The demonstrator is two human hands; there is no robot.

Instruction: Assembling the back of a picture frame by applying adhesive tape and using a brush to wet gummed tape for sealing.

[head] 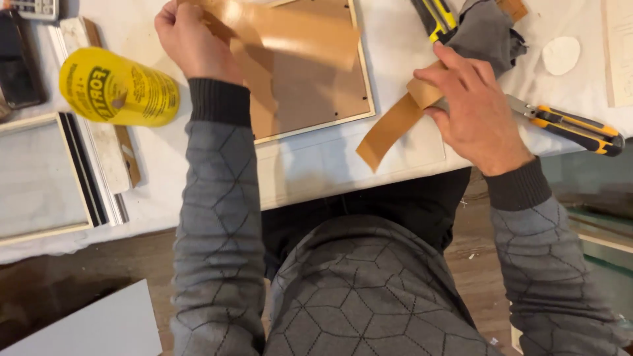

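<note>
As hands (330,79) grip brown tape (389,125), yellow bottle (119,87)

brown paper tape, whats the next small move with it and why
Probably lower the strip onto the frame back. The left hand holds one length of brown paper tape lifted over the frame back, while the right hand pinches the hanging end, not yet stuck down.

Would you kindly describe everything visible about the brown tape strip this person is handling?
The brown tape strip looks like glossy, tan paper tape. One end hangs loose over the white table's near edge; it passes under the right hand, whose fingers pinch it. A wider stretch arcs over the picture frame back to the left hand, which grips it.
</note>
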